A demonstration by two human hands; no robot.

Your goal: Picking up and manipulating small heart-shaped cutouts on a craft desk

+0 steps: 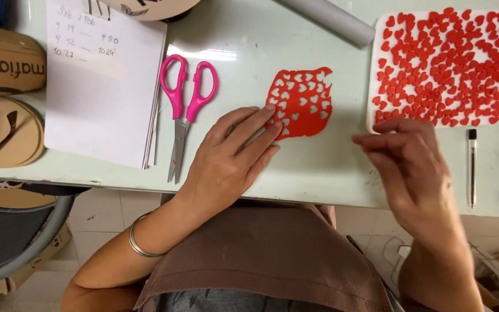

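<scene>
**Punched red sheet pinned flat, hearts piling up on the white tray**

The red sheet [300, 104], thin and riddled with heart-shaped holes, lies flat on the pale green table [319, 167], between the pink-handled scissors [185, 110] and the white tray [376, 34]. The left hand [232, 156] rests palm down with its fingers stretched out and spread only a little; the fingertips press on the sheet's lower left edge and grasp nothing. The right hand [405, 159] hangs just below the tray's near edge, blurred, its fingers drawn loosely together; whether it pinches one of the small pieces cannot be told.

The tray is thick with red cut-out hearts [446, 63]. Judging by that, the work looks to be at the stage of moving punched hearts across to the tray while the sheet is steadied. A further pick from the sheet would call for a fine fingertip pinch and steady pressure from the left hand, as the sheet looks flimsy and liable to lift or tear.

A slim pen-like tool [472, 167] lies right of the hand. A stack of white paper [99, 104] lies left of the scissors.
</scene>
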